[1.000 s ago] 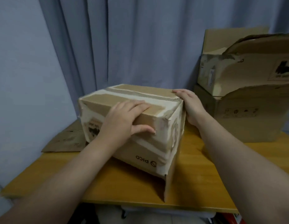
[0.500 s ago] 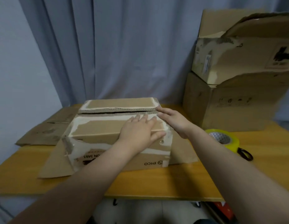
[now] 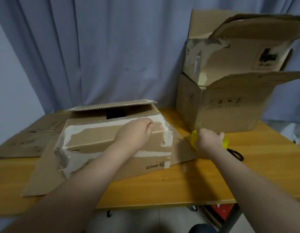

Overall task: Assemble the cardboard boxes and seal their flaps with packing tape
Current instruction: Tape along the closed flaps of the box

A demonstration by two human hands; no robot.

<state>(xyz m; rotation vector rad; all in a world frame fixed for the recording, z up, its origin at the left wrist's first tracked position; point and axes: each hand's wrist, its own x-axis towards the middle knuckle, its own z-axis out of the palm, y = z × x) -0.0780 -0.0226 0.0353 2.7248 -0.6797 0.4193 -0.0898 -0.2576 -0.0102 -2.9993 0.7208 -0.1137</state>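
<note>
A worn cardboard box point(image 3: 99, 145) with white torn patches and a PICO logo stands on the wooden table point(image 3: 171, 187). Its near top flap lies down; the far flap point(image 3: 112, 106) stands ajar, leaving a dark gap. My left hand point(image 3: 134, 133) rests on the near flap close to its right end, fingers curled over the flap's far edge. My right hand point(image 3: 209, 139) grips the yellow roll of packing tape point(image 3: 194, 140) on the table just right of the box. The hand hides most of the roll.
Two larger open cardboard boxes are stacked at the back right, the lower box point(image 3: 221, 108) under the upper box point(image 3: 230, 52). Flattened cardboard point(image 3: 25, 140) lies at the left. Black scissors handles point(image 3: 236, 153) sit by the tape. A curtain hangs behind.
The box was set down flat with its bottom flaps spread under it. My right hand left the box top and took hold of the tape roll. The far flap has sprung up.
</note>
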